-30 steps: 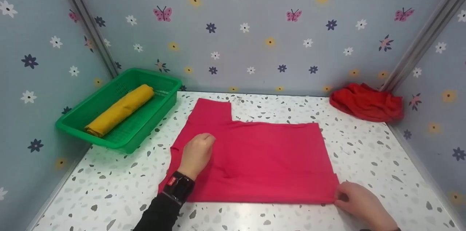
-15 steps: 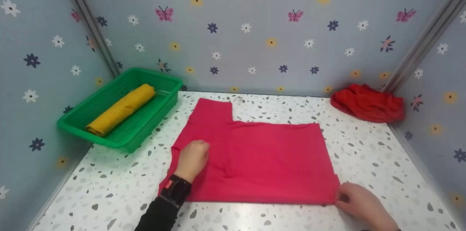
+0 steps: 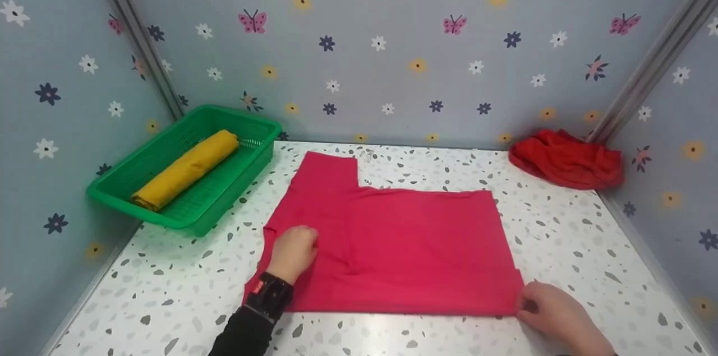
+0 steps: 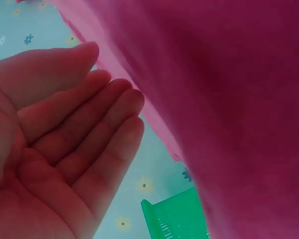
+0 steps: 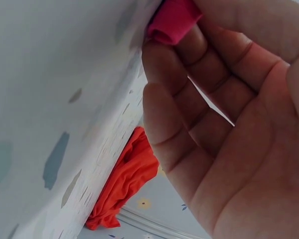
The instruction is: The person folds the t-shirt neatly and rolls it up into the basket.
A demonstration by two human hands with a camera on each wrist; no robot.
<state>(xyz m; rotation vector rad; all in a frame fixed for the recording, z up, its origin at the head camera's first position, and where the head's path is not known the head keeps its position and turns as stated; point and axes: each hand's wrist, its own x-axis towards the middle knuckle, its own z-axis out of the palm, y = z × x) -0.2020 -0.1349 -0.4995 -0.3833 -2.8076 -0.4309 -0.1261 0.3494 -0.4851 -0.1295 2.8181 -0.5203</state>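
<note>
A deep pink shirt [image 3: 420, 232] lies flat on the speckled table, with one sleeve sticking out at its far left and its near edge folded over. On the left part of the cloth, my left hand [image 3: 294, 252] rests with its fingertips down; in the left wrist view its fingers [image 4: 104, 134] are only slightly bent, with no cloth gripped between them and the thumb. At the near right corner, my right hand [image 3: 555, 308] pinches the edge of the shirt. The right wrist view shows a bit of that pink cloth [image 5: 174, 22] between thumb and fingers.
A green plastic basket [image 3: 224, 199] stands at the back left, holding a rolled yellow cloth [image 3: 188, 168]. In the back right corner lies a crumpled red cloth [image 3: 566, 160]. Flower-patterned walls [image 3: 392, 19] enclose the table [image 3: 589, 244] on three sides.
My left hand has slid a little toward me and to the left over the shirt. The right hand keeps its pinch at the corner, and the shirt looks unchanged.
</note>
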